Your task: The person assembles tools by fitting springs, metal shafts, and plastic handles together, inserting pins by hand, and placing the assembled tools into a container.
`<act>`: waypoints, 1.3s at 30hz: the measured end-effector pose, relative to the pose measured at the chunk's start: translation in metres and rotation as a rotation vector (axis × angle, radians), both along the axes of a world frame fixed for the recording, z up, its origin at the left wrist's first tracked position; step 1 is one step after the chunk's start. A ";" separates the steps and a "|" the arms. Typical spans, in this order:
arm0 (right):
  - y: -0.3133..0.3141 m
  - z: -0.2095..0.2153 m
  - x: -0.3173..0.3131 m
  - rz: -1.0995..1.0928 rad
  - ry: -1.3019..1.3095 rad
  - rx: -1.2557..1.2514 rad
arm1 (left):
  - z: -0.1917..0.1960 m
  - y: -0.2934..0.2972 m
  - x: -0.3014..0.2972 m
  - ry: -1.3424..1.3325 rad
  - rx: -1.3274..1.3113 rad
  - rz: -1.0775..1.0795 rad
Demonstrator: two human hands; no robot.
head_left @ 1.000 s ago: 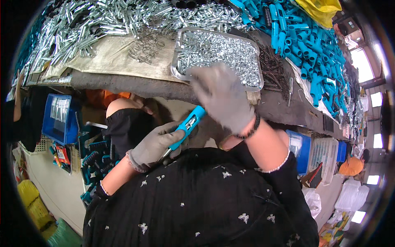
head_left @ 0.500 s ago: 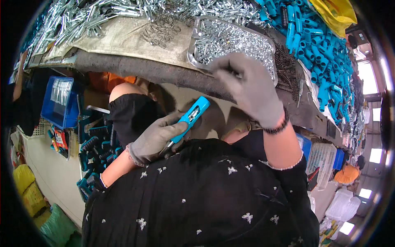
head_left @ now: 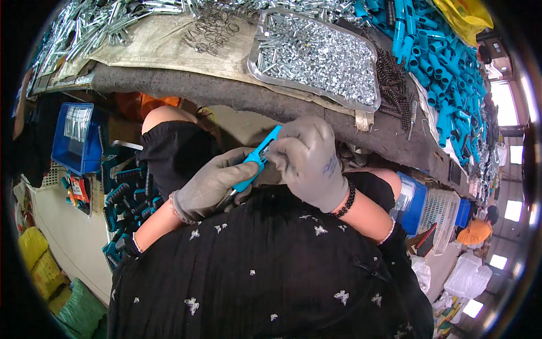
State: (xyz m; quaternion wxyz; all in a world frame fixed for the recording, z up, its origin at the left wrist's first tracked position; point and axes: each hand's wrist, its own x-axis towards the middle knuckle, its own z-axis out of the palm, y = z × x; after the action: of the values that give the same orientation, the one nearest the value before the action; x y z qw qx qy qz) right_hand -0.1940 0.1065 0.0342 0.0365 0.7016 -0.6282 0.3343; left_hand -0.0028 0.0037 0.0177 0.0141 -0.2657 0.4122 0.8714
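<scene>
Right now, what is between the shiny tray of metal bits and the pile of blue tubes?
In the head view, a heap of small dark springs lies between the tray and the blue tubes.

bench (head_left: pixel 237 93): dark, thick-edged slab running across the top of the view, its front edge curved by the lens
cloth (head_left: pixel 164 45): tan woven sheet spread over the bench's left and middle part, reaching to the front edge
tray (head_left: pixel 257 70): shallow, clear-rimmed, lying on the cloth near the front edge, filled with small silver metal pieces (head_left: pixel 322 53)
wire rings (head_left: pixel 212 31): thin loops scattered on the cloth, just left of the tray
silver rods (head_left: pixel 101 22): heaped along the far left
black springs (head_left: pixel 392 87): a loose pile just right of the tray
blue plastic tubes (head_left: pixel 435 51): a large heap at the right end
yellow bag (head_left: pixel 460 14): at the far right corner, beside the blue tubes
</scene>
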 end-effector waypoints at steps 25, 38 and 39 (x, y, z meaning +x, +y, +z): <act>0.016 -0.013 -0.011 0.107 -0.780 0.374 | 0.002 0.004 -0.001 0.060 -0.276 -0.064; -0.041 0.022 -0.114 -0.376 0.217 0.034 | 0.024 0.007 -0.019 0.236 -0.244 0.141; -0.041 0.020 -0.115 -0.381 0.215 -0.036 | 0.025 0.008 -0.021 0.234 -0.245 0.145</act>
State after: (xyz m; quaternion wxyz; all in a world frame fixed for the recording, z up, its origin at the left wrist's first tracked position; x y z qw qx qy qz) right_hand -0.3090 0.0659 0.0544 0.1785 0.6010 -0.7358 0.2559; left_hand -0.0242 0.0113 0.0425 -0.1291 -0.1914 0.4937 0.8384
